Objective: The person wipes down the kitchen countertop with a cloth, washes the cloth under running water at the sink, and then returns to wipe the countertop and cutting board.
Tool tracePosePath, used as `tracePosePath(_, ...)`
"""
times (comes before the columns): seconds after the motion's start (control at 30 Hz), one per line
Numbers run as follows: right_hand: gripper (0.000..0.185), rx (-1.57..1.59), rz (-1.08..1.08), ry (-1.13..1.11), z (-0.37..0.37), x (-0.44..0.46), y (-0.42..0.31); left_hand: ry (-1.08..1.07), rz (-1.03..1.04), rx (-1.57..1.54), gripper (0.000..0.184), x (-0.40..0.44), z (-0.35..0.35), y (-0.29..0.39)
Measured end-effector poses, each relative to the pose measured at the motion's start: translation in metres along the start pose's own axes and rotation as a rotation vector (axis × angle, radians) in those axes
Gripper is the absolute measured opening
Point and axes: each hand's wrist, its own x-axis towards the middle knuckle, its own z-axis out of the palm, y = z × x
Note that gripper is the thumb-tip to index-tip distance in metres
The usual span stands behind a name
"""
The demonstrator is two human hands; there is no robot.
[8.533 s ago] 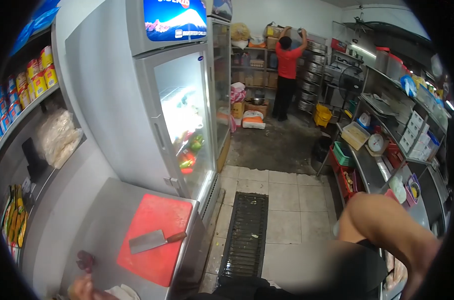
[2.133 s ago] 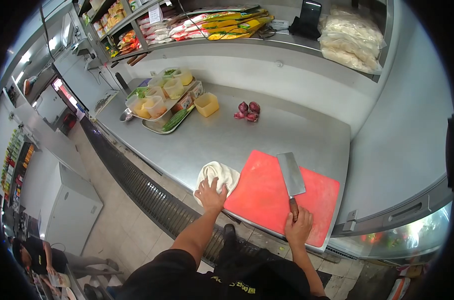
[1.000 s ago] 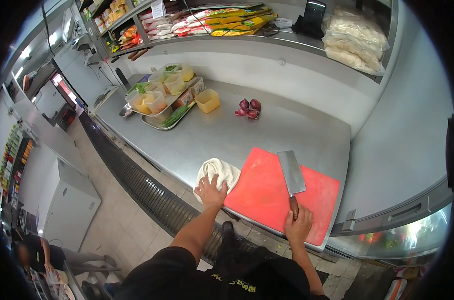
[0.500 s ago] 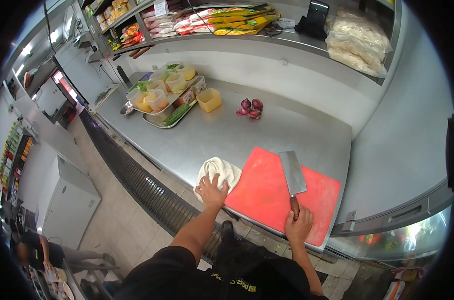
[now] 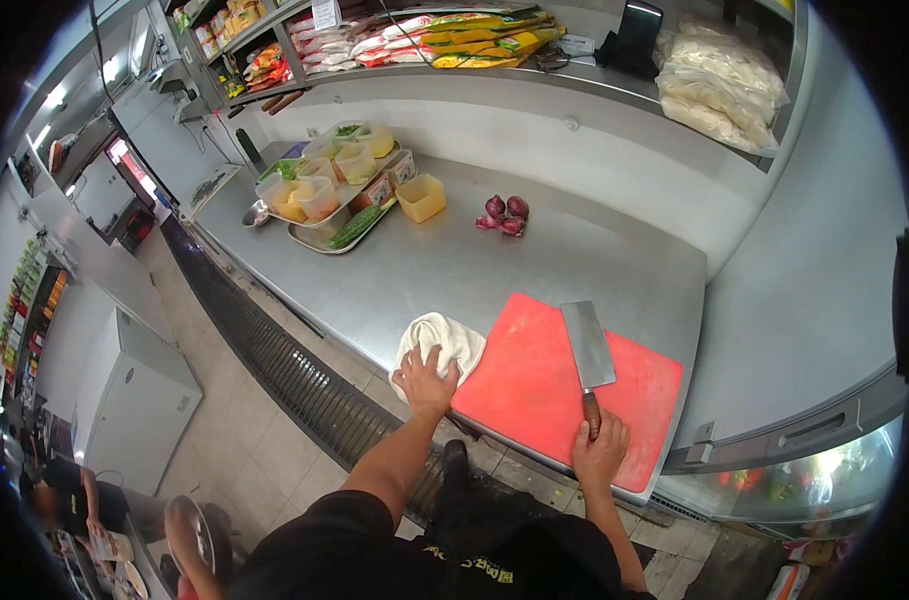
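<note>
My left hand [image 5: 427,384] lies with fingers spread on a crumpled off-white cloth [image 5: 451,338], at the table's front edge left of the red cutting board [image 5: 515,370]. A cleaver [image 5: 588,345] rests flat on the board, its broad blade pointing away from me. The end of its wooden handle sits between the thumb and curled fingers of my right hand [image 5: 601,448], near the board's front edge. Farther back on the steel table [image 5: 405,290] is a small cluster of red onions [image 5: 503,215], apart from both hands.
A yellowish plastic tub [image 5: 421,198] stands beside a tray [image 5: 320,248] with green vegetables. Several food containers [image 5: 320,195] stand behind. A shelf [image 5: 615,75] with bags overhangs the back. At lower left are a co-worker [image 5: 75,505] and another person's arm [image 5: 187,540] by a metal bowl.
Another person's arm and a round metal bowl have come into view at lower left. My hands, the cloth and the cleaver stay in place; the view shifts very slightly.
</note>
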Motion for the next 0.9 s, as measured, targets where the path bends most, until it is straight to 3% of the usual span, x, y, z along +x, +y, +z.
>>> tracePosePath(0.8, 0.039, 0.011, -0.001, -0.001, 0.001, 0.002, 0.000, 0.021, 0.011, 0.006, 0.046, 0.000, 0.000, 0.001)
tracePosePath(0.9, 0.039, 0.016, -0.009, 0.009, 0.001, -0.001, 0.002, -0.082, -0.065, 0.002, 0.045, 0.013, -0.010, 0.006)
